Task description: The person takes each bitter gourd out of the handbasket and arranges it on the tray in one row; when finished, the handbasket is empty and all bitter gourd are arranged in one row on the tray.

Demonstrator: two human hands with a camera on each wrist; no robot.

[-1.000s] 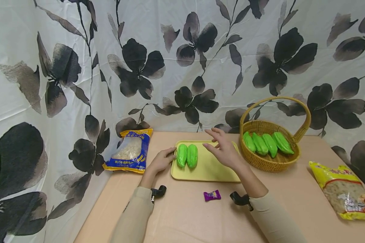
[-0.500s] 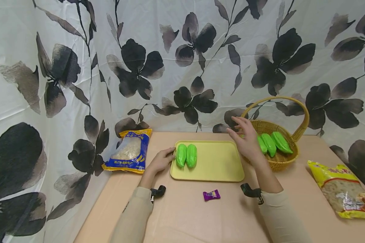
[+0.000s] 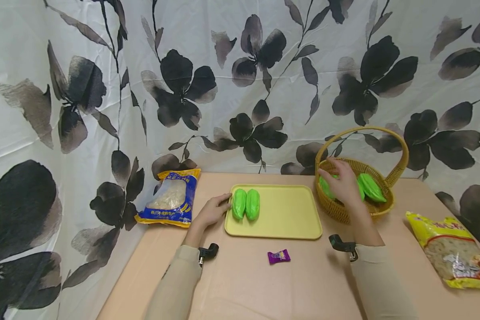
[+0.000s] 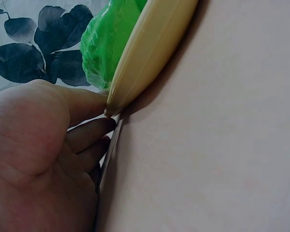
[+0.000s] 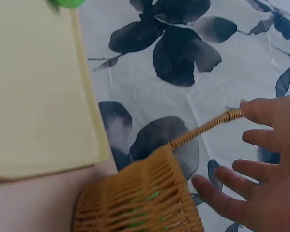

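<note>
My left hand (image 3: 213,211) is at the left rim of a yellow tray (image 3: 288,213). In the left wrist view its thumb lies on the rim and its fingers reach beneath, pinching the edge. Two long, ridged green vegetables (image 3: 246,205) lie side by side at the tray's left end. My right hand (image 3: 346,182) hovers over a wicker basket (image 3: 338,214) that holds several more green vegetables (image 3: 371,187). Its fingers are spread with nothing between them in the right wrist view. Part of the basket's contents is hidden behind this hand.
A small purple wrapped candy (image 3: 278,257) lies in front of the tray. A blue and yellow bag (image 3: 170,199) stands at the back left, a yellow bag (image 3: 452,249) at the right. The basket's tall handle (image 3: 402,155) arches up. A flowered curtain (image 3: 240,80) hangs behind the table.
My right hand has moved right, from above the tray to above the basket, and lowered toward the green vegetables there. The left hand has stayed at the tray rim.
</note>
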